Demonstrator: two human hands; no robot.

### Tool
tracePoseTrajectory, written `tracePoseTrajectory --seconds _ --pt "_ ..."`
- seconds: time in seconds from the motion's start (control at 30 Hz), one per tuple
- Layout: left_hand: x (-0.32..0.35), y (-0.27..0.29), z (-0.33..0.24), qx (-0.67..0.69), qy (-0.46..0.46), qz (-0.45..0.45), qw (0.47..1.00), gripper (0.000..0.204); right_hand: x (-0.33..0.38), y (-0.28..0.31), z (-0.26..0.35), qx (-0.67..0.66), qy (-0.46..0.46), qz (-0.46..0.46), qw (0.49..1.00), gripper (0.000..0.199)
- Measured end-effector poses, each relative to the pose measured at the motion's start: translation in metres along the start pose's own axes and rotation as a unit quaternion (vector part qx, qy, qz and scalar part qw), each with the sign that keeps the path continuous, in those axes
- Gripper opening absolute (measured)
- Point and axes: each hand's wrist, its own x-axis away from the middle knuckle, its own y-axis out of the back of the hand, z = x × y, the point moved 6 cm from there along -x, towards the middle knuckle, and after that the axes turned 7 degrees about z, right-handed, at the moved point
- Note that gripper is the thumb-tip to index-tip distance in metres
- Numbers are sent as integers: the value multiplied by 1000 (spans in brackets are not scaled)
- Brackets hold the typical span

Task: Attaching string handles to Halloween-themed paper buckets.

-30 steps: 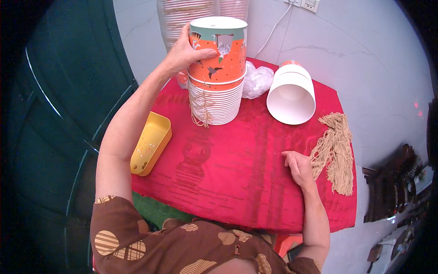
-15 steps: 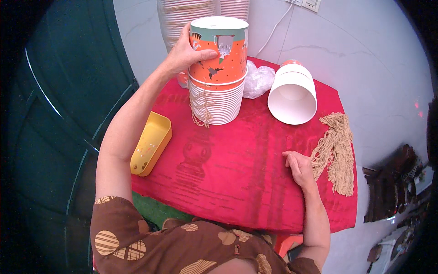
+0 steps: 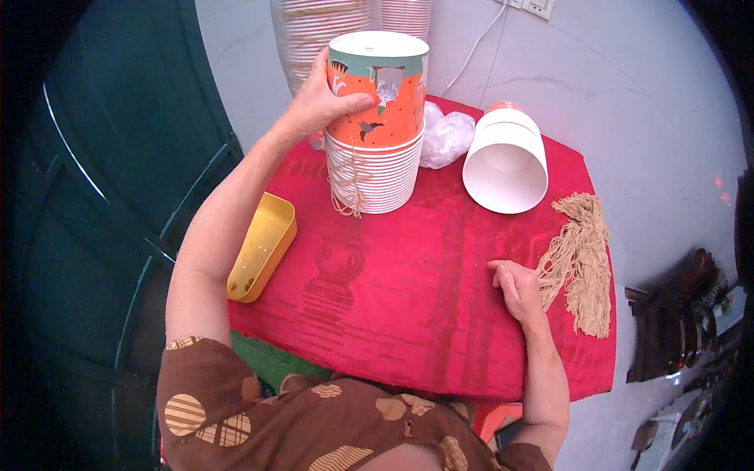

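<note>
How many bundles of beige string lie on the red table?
2: one loose bundle of beige string lies by the right hand; a smaller one hangs on the stack of white paper buckets. Others may be hidden.

The top bucket [image 3: 377, 86] is orange with a green upper band, a white rim and small printed figures. The stack [image 3: 373, 177] below shows white ribbed rims. The tipped bucket [image 3: 506, 165] is white inside (orange at its base). The cloth [image 3: 408, 290] is red. The tray [image 3: 263, 247] is yellow. The cord bundle [image 3: 581, 259] is tan.
</note>
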Motion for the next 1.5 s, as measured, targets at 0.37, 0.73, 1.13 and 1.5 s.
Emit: tracePoseTrajectory --seconds 0.37,0.73,1.13,1.5 --pt "-10 43 -24 26 -13 -107 994 89 0 -1 -1 -18 3 -7 1000 25" --pt "-122 -17 -76 -658 -142 199 712 51 1 5 6 -24 36 -27 999 26" --pt "-92 -46 -57 -428 174 245 852 97 4 4 15 -14 49 -23 998 21" --pt "-108 -29 -30 -400 127 192 887 97 0 2 21 -1 113 -47 993 22"
